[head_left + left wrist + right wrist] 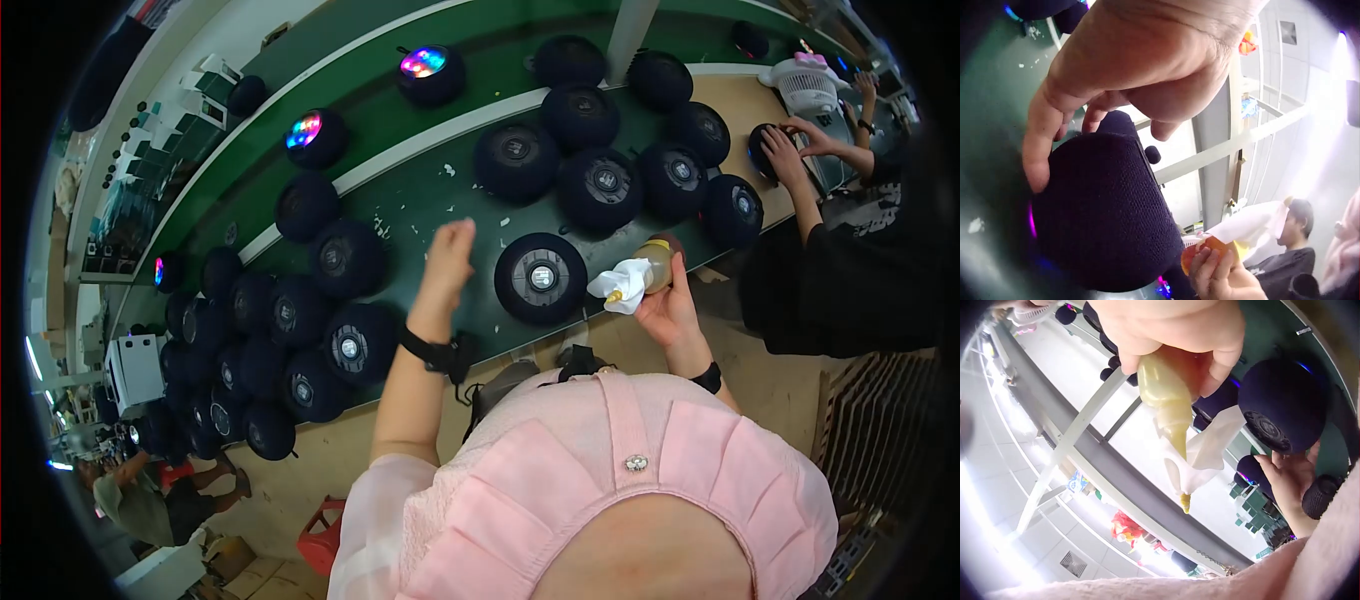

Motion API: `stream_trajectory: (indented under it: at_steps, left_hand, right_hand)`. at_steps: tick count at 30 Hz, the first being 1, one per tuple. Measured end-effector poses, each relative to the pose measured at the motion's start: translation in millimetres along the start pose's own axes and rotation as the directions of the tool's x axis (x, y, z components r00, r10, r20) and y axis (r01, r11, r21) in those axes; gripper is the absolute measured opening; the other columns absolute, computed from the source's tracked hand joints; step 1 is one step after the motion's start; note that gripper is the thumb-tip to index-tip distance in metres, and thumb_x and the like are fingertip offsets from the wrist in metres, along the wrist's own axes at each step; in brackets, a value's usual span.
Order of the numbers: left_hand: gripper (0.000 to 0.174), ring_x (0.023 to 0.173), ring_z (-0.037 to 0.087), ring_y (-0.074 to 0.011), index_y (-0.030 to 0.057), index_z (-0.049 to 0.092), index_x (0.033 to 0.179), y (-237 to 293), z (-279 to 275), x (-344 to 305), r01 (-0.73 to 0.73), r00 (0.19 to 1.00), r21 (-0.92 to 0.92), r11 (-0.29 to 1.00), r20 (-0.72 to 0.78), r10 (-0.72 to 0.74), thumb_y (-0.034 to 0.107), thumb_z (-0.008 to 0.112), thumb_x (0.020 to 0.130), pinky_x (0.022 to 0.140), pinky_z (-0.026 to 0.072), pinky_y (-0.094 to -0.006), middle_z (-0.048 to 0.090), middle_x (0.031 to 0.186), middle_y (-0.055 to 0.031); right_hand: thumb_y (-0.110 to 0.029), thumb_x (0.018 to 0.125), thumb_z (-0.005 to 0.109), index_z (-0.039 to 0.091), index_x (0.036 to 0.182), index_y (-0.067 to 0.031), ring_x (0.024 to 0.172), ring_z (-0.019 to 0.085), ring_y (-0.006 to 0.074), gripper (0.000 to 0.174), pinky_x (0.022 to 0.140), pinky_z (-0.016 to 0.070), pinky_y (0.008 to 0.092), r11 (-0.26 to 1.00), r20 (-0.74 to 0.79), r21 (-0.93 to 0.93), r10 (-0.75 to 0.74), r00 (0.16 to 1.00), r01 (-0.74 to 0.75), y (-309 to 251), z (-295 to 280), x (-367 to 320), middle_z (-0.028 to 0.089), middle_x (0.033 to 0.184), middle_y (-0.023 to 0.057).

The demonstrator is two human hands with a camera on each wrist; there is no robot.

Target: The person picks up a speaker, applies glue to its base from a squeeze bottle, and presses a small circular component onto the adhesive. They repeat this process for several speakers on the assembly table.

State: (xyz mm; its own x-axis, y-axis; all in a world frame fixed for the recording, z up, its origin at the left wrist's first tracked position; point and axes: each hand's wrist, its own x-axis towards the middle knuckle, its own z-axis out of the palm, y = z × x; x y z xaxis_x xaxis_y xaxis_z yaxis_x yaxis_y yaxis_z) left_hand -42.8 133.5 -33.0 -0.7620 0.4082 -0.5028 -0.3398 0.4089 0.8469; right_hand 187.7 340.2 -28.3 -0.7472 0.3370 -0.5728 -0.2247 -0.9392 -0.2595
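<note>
1. My L hand (450,270) is up beside the round dark unit (541,278), on its L side. Fingers relaxed, not curled round anything; in the L wrist view the tips hang at the unit's rim, but can't tell if they touch.
2. My R hand (668,308) grips a squeeze bottle (657,262), fingers curled round its body, so narrow, w/ thumb on the other side.
3. White tissue (630,279) is wrapped round the bottle's neck; the yellow nozzle tip (613,297) pokes out of it, pointing away from my R fingers.
4. The unit sits on the green table (430,195) btwn my two hands, flat round face up, w/ a bright shiny centre. Nozzle tip is near its R edge, apart from it.
5. Beyond my R fingers, a group of similar dark units (600,188) stands close together; another group (350,347) is L of my L fingers.
6. Farther past my L fingers, 2 units w/ multicoloured lights, one (430,78) farther up than the other (317,138).
7. Well off to the R of my R hand, another person (850,240) has hands on a dark unit.
</note>
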Motion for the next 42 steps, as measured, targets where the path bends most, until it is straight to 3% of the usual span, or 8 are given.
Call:
stream_trajectory:
  at_steps: [4,15,19,21,28,32,36,42]
  left_hand:
    - [0.054,0.103,0.051,-0.0240,-0.0017,0.048,0.117,33,-28,90,-0.293,0.903,-0.004,0.956,-0.331,0.275,0.029,0.067,0.077,0.083,0.0429,-0.0314,0.052,0.114,-0.0163]
    - [0.083,0.115,0.043,-0.0370,-0.0009,0.042,0.125,169,-40,293,-0.159,0.742,0.536,0.829,-0.490,0.458,0.052,0.068,0.066,0.096,0.0372,-0.0401,0.041,0.126,-0.0261]
    - [0.096,0.126,0.033,-0.0302,0.0052,0.030,0.134,192,-34,296,-0.173,0.656,0.857,0.485,-0.266,0.706,0.047,0.074,0.059,0.097,0.0310,-0.0546,0.037,0.134,-0.0134]
    - [0.108,0.129,0.029,-0.0271,0.0125,0.022,0.139,199,-41,308,-0.360,0.817,0.876,0.321,0.130,0.562,0.041,0.080,0.052,0.097,0.0284,-0.0587,0.032,0.139,-0.0093]
    - [0.104,0.120,0.037,-0.0307,0.0266,0.036,0.132,201,-41,239,-0.094,0.912,0.993,-0.066,0.113,0.394,0.042,0.083,0.041,0.092,0.0357,-0.0530,0.043,0.123,-0.0108]
    - [0.071,0.107,0.045,-0.0286,0.0083,0.055,0.101,166,-59,190,-0.394,0.663,0.913,0.106,0.202,0.721,0.043,0.082,0.046,0.081,0.0417,-0.0502,0.048,0.109,-0.0108]
    - [0.074,0.099,0.050,-0.0321,0.0058,0.050,0.106,133,-59,158,-0.668,0.672,0.658,0.349,0.330,0.663,0.024,0.084,0.044,0.081,0.0443,-0.0401,0.048,0.104,-0.0148]
    - [0.066,0.127,0.026,-0.0339,0.0184,0.057,0.108,97,-37,102,-0.579,0.669,0.815,0.023,0.459,0.584,0.026,0.081,0.047,0.087,0.0315,-0.0650,0.036,0.130,-0.0129]
  right_hand:
    - [-0.048,0.086,0.048,0.046,0.118,-0.0104,0.112,0.046,0.0235,0.050,0.099,0.0344,0.0428,0.998,0.003,0.027,-0.050,0.999,0.050,-8,-16,4,0.052,0.116,0.0068]
    - [-0.051,0.087,0.044,0.051,0.112,-0.0124,0.105,0.052,0.0250,0.047,0.095,0.0379,0.0454,0.983,-0.251,0.062,-0.151,0.956,0.171,-13,-47,-23,0.057,0.108,0.0062]
    - [-0.051,0.087,0.045,0.052,0.111,-0.0116,0.105,0.052,0.0255,0.046,0.093,0.0399,0.0448,0.974,-0.357,0.100,-0.157,0.921,0.205,-11,-66,-27,0.058,0.108,0.0062]
    - [-0.050,0.086,0.048,0.051,0.111,-0.0113,0.104,0.053,0.0253,0.046,0.091,0.0423,0.0433,0.976,-0.380,0.093,-0.146,0.913,0.195,-10,-68,-28,0.058,0.107,0.0059]
    - [-0.051,0.085,0.050,0.054,0.109,-0.0132,0.102,0.055,0.0232,0.045,0.093,0.0410,0.0429,0.983,-0.312,0.023,-0.164,0.936,0.180,-18,-66,-20,0.059,0.106,0.0044]
    - [-0.051,0.085,0.049,0.048,0.116,-0.0113,0.103,0.053,0.0250,0.050,0.089,0.0442,0.0416,0.989,-0.219,-0.006,-0.147,0.965,0.150,-24,-63,-12,0.056,0.110,0.0065]
    - [-0.050,0.086,0.048,0.047,0.117,-0.0109,0.104,0.053,0.0249,0.050,0.089,0.0450,0.0417,0.988,-0.230,0.010,-0.146,0.962,0.152,-25,-54,-5,0.055,0.112,0.0068]
    - [-0.050,0.085,0.048,0.046,0.118,-0.0111,0.105,0.052,0.0236,0.051,0.089,0.0453,0.0405,0.993,-0.171,0.006,-0.111,0.979,0.114,-24,-52,0,0.054,0.113,0.0066]
